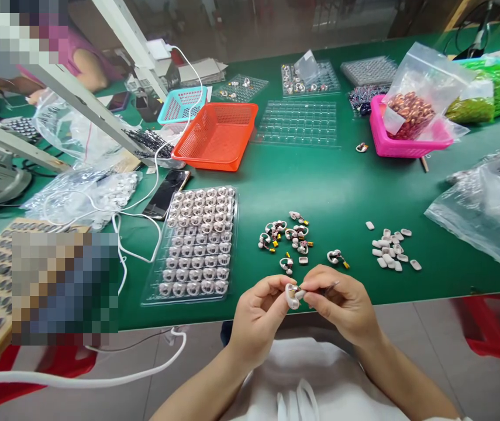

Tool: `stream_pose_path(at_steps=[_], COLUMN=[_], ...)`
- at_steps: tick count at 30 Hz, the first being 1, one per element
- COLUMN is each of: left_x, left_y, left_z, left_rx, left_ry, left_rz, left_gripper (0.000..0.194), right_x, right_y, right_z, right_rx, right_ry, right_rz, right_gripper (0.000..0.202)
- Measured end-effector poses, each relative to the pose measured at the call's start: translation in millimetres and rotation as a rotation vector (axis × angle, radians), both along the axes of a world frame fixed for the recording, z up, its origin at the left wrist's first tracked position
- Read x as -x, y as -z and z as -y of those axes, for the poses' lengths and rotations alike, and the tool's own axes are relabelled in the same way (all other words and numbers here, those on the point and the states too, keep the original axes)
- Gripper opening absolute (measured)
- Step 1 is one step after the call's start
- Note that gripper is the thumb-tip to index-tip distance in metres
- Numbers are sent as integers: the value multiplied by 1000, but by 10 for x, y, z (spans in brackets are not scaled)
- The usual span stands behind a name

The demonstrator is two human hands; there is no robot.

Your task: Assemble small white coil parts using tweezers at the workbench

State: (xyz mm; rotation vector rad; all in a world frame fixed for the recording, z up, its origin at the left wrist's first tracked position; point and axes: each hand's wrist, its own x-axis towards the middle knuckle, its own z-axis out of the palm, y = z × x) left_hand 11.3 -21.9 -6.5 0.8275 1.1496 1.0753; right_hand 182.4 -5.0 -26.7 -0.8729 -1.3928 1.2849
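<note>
Close to the table's front edge, my left hand (262, 310) is closed in a pinch on a white, C-shaped clip-on earphone (292, 297). My right hand (341, 301) pinches the same earphone at its right end; a thin greyish tool (331, 287) sticks out by its fingers, its kind unclear. Just beyond my hands lies a loose group of similar earphones (299, 237) with wires and yellow tabs. One such earphone (337, 257) sits apart. To the right is a scatter of small white oval caps (389, 252), and a single cap (303, 260) lies near the earphones.
Left of my hands stands a clear tray (153, 292) filled with white earphone shells. Beyond are an orange basket (219, 146), an empty-looking clear tray (296, 123) and a pink basket (396, 146) holding bagged copper-coloured parts. A phone (166, 196) and white cable lie left. Another person (87, 70) sits far left.
</note>
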Motion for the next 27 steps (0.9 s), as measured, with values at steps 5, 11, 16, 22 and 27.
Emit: stream_pose_path(at_steps=[5,11,16,22,27], left_x=[25,39,41,46,58], left_y=[24,25,22,38,64], left_z=[26,32,48,58,62], left_rx=[-74,-166,-214,-270,-314], left_ry=[2,-13,-29,-28,-21], left_rz=[-124,-235,-307,-354,-368], left_gripper=[19,11,13,14,16], right_x=[-6,-10,8,10,-2], right_y=[-16,4,3,17,18], right_z=[-4,5,-6,-14,-15], right_rx=[-40,-50,-25,60,115], right_ry=[-14,-7,-2,-17,-27], right_rz=[41,10,-14,-31,-28], right_gripper=[15,23,20,13,11])
